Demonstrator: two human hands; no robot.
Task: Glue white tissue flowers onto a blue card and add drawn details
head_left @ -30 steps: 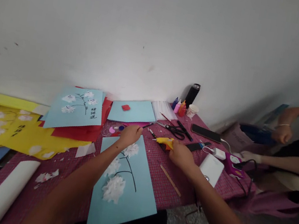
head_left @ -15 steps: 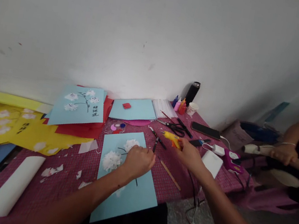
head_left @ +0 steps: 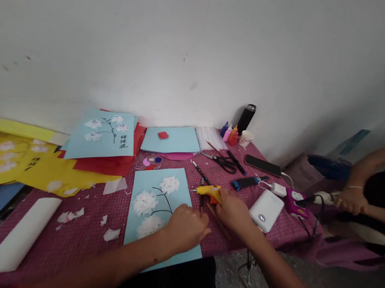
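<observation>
While R hand (head_left: 234,213) grips yellow glue gun (head_left: 209,191), L hand (head_left: 185,228) pinches dark stick (head_left: 201,202)

Blue card (head_left: 134,238), 1 pc: flat on checked tablecloth (head_left: 88,225), near edge; bears white blooms (head_left: 145,203), dark stems. Clock read from card ctr.
L hand: fingers curled in on stick, 3 o'clock, over card's R side. Stick approx. upright, crossed by gun; contact w/ gun: can't tell.
R hand: wrapped round gun's handle, 2 o'clock; nozzle toward 9.
Scissors (head_left: 225,163), 1 o'clock, blk handles.
Flask (head_left: 246,119), blk, upright, 1 o'clock, farther, by wall (head_left: 190,29).
Power bank (head_left: 267,209), wht, 3 o'clock.
Blue sheets (head_left: 181,144) w/ red pc (head_left: 163,135), 12 o'clock.
Co-worker's hand (head_left: 353,199), 3 o'clock, well apart.
</observation>
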